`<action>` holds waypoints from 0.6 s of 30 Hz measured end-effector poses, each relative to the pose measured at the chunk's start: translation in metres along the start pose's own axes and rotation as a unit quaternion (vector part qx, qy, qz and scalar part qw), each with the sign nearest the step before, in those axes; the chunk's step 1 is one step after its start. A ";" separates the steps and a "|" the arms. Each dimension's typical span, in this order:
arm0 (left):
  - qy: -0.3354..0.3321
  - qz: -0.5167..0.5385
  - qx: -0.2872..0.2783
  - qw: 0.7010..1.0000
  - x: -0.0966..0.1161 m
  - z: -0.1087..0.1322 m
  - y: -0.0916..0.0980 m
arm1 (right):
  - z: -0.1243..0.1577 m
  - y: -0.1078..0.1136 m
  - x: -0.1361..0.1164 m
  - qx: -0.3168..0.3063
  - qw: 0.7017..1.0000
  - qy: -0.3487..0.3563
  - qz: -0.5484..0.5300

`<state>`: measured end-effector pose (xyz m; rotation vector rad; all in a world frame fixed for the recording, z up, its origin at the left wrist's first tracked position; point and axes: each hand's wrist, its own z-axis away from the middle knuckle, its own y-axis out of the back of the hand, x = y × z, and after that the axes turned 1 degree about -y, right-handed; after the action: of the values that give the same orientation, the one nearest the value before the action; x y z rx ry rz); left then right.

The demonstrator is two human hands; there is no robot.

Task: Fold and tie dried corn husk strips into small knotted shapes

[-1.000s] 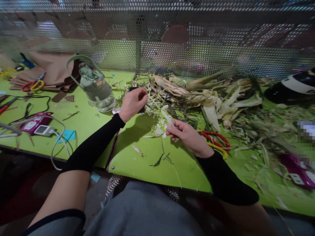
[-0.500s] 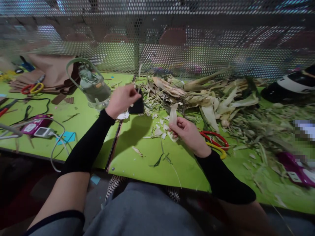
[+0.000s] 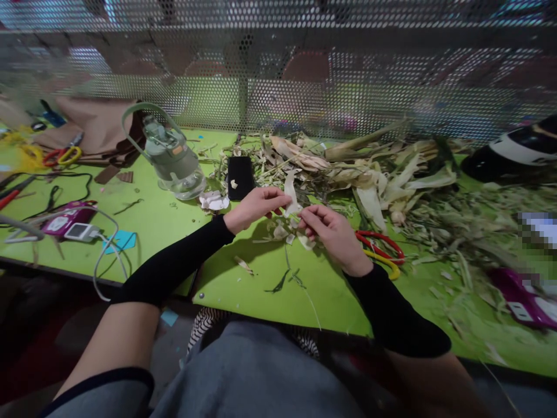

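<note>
A pale strip of corn husk [image 3: 290, 188] stands up between my two hands, above the green table [image 3: 256, 290]. My left hand [image 3: 256, 208] pinches its left side between thumb and finger. Just right of it, my right hand [image 3: 331, 232] is closed on the lower part of the same strip, its other fingers curled. Small husk scraps [image 3: 278, 233] lie under and around my fingers. Close to my right wrist are scissors with red and yellow handles [image 3: 383, 249], partly hidden by the sleeve.
A heap of dry corn husks [image 3: 348, 168] spreads along the back. A black phone [image 3: 240, 177], crumpled white tissue [image 3: 214, 201] and a clear bottle [image 3: 174, 159] stand or lie left of it. Farther left are a purple power strip [image 3: 69, 220] and brown paper [image 3: 98, 128]. Perforated metal screen [image 3: 278, 87] behind.
My left hand has come down and right from near the bottle and meets the husk strip beside my right hand. The phone and bottle are uncovered. My right hand stays nearly in place.
</note>
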<state>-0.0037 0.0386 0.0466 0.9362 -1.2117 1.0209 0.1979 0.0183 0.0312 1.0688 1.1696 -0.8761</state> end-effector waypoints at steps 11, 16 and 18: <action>0.003 0.005 -0.075 0.997 -0.006 -0.002 -0.006 | -0.005 -0.002 0.008 -0.009 1.000 -0.011 -0.002; -0.015 0.009 -0.053 0.998 -0.004 0.000 -0.007 | -0.001 -0.004 0.004 -0.027 0.999 -0.004 0.020; -0.020 0.009 -0.030 0.999 -0.001 0.001 -0.007 | 0.000 -0.004 0.002 -0.047 0.998 -0.004 0.042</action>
<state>0.0025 0.0354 0.0452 0.9041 -1.2787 0.9792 0.1949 0.0175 0.0283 1.0286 1.1410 -0.7522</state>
